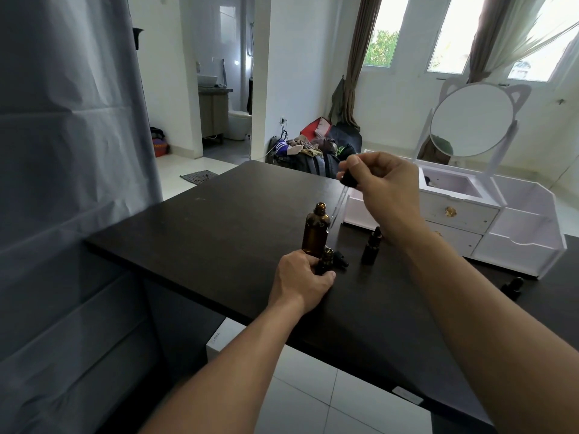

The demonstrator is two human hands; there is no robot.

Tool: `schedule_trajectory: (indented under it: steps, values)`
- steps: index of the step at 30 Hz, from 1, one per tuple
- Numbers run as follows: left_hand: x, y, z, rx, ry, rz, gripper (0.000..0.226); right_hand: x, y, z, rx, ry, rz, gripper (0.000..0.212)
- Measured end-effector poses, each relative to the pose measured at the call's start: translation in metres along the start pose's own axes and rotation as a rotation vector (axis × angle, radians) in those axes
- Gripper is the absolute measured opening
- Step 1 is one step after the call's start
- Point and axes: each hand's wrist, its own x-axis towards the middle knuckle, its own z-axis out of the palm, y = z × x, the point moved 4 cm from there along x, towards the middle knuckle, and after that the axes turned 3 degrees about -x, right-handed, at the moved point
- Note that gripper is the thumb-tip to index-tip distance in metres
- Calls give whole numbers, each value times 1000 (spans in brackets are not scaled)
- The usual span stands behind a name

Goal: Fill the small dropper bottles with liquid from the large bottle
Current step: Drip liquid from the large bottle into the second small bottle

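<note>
A large amber bottle (315, 230) stands uncapped on the dark table (219, 227). Just in front of it, my left hand (300, 281) grips a small open dropper bottle (326, 261) upright on the table. My right hand (385, 189) holds a dropper (346, 183) by its black bulb above and right of the large bottle; the clear glass tube slants down toward the bottle's shoulder. A small black dropper cap (341, 260) lies beside the small bottle. Another small capped bottle (371, 247) stands to the right under my right wrist.
A white vanity organiser (501, 227) with drawers and a round mirror (471, 119) sits at the table's right. One more small dark bottle (512, 288) lies near its front corner. A grey curtain (69, 183) hangs at the left. The table's near edge runs diagonally.
</note>
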Motion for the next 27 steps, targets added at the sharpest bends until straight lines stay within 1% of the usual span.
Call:
schedule_trajectory:
  steps: [6,9,23,27]
  values:
    - [0,-1,1,-16,-5,5,28,19,-13,4,35,97,-41,13]
    - [0,-2,2,-10,-10,5,31,24,-15,9,25,97,-48,8]
    - [1,-2,2,-1,-6,-26,34,35,-6,18,-49,124,-54,11]
    - [1,-1,2,21,-3,-35,37,35,3,23,-93,92,-38,11]
